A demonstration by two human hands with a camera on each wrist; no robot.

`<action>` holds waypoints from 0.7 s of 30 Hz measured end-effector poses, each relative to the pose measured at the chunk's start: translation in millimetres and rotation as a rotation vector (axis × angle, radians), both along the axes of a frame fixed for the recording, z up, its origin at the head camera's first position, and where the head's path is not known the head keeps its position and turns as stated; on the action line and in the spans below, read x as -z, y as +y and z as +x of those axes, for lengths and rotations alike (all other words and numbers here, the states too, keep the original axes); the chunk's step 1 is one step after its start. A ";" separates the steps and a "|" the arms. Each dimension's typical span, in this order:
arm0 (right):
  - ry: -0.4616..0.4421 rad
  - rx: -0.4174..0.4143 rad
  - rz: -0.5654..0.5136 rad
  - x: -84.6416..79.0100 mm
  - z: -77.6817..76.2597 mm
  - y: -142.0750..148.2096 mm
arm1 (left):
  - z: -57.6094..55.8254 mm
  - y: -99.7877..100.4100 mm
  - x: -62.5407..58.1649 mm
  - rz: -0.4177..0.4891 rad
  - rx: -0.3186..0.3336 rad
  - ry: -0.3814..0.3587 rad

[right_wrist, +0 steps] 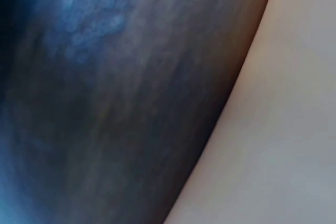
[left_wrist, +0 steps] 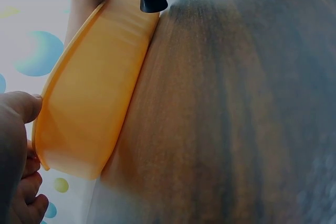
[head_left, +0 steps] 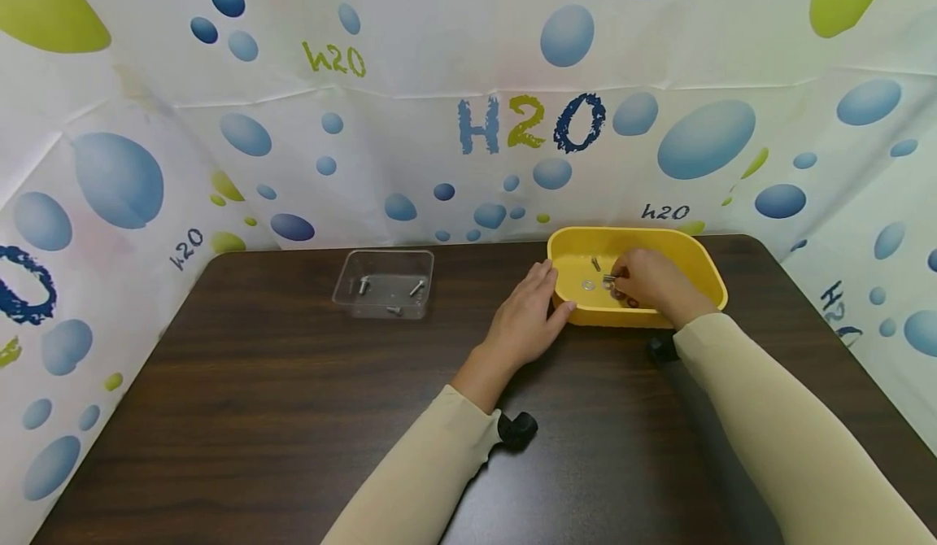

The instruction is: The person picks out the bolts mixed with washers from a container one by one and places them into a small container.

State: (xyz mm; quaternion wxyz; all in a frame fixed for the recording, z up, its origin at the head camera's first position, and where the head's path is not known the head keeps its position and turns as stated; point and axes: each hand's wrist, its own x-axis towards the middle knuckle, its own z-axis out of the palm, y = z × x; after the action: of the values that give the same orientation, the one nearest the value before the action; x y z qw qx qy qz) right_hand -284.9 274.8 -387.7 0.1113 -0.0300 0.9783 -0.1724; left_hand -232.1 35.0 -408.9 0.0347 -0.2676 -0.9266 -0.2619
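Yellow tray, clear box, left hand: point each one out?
Yellow tray (head_left: 622, 317): head view, on its outer front wall.
Clear box (head_left: 390, 286): head view, on a bare part of its floor.
Left hand (head_left: 521, 320): head view, on the back of the hand.

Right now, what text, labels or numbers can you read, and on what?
"H2O": large, backdrop centre
"h2o": green, backdrop upper left
"h2o": dark, backdrop, above the yellow tray
"h2o": dark, tilted, backdrop left
"O": backdrop, cut off by the head view's left edge
Backdrop right: tilted, partly cut off, apparently "H2O"
Yellow tray, clear tray: no text seen
Small metal parts: any marks too small to read
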 end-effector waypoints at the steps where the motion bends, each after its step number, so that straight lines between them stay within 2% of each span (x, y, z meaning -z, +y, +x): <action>1: 0.003 -0.001 0.005 -0.2 -0.1 -0.1 | 0.1 -0.1 0.1 -0.001 0.000 0.001; 13: 0.016 0.057 0.000 -1.6 2.2 0.9 | -0.3 -0.1 1.3 0.002 -0.001 -0.001; 21: 0.074 0.076 0.025 -3.4 5.3 -1.4 | 0.1 -0.4 1.0 -0.002 -0.001 -0.005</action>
State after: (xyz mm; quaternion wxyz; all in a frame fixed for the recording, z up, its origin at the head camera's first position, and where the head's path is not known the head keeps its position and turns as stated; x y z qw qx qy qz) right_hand -279.6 273.4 -384.4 0.0686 0.0022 0.9842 -0.1630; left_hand -232.0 34.6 -409.9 0.0320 -0.2664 -0.9271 -0.2616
